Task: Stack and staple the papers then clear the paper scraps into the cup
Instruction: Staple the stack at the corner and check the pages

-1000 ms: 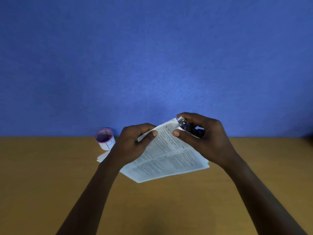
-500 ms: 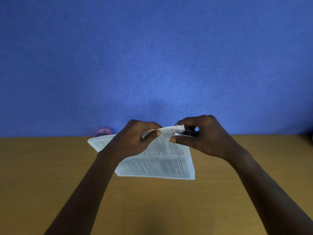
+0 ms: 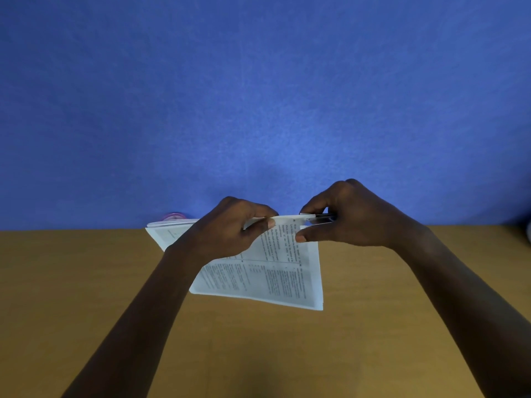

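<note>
Head view: both hands hold a stack of printed papers (image 3: 267, 280) lifted above the wooden counter (image 3: 86, 297), its far edge raised and its near corner drooping. The left hand (image 3: 227, 228) pinches the far edge, thumb on top. The right hand (image 3: 344, 216) is closed around a dark stapler (image 3: 323, 217) set over the papers' far right corner. The purple rim of a cup (image 3: 173, 216) shows behind the papers' far left corner, against the blue wall (image 3: 258, 96).

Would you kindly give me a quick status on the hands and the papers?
Left hand gripping papers, lifted off table. Right hand squeezing stapler on top corner. Cup mostly hidden behind papers. No scraps in view.
</note>
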